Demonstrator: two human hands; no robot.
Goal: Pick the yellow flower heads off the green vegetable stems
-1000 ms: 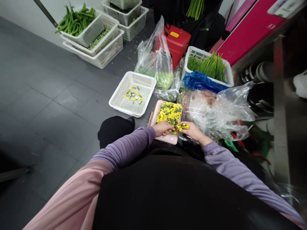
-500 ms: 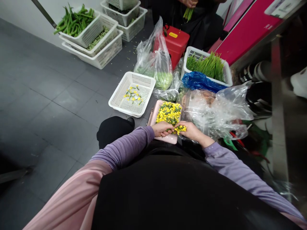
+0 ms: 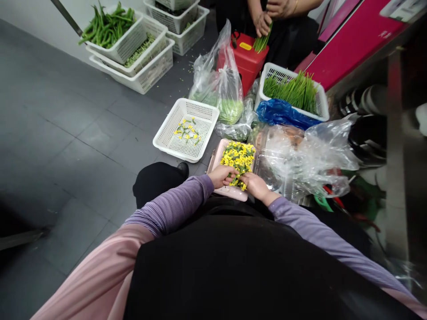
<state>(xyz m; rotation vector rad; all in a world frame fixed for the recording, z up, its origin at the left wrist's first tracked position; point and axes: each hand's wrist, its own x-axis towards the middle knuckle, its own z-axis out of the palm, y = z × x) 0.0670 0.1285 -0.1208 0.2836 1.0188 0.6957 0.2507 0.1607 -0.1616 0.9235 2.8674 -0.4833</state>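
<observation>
Small yellow flowers [image 3: 237, 155] with green stems fill a pink tray [image 3: 230, 192] in front of my lap. My left hand [image 3: 223, 176] is closed over the tray's near left part, its fingertips pinched; what they hold is too small to make out. From the right, my right hand [image 3: 256, 186] reaches to the near end of the heap, its fingers curled on some yellow flowers. The two hands' fingertips are close together. Beyond the tray to the left, a white perforated basket [image 3: 163, 141] holds a few scattered flower sprigs [image 3: 187, 131].
Clear plastic bags [image 3: 293, 155] and a blue bag [image 3: 283, 113] lie on the right. Behind are a basket of green stalks [image 3: 300, 93], a red box [image 3: 248, 66] and stacked baskets [image 3: 147, 82] of green peppers [image 3: 108, 26]. A co-worker's hands [image 3: 267, 20] hold green stalks.
My right hand has lowered the small bunch of yellow flowers leftward onto the heap. My left hand stays nearly in place. The co-worker's hands have come further into view with the stalks.
</observation>
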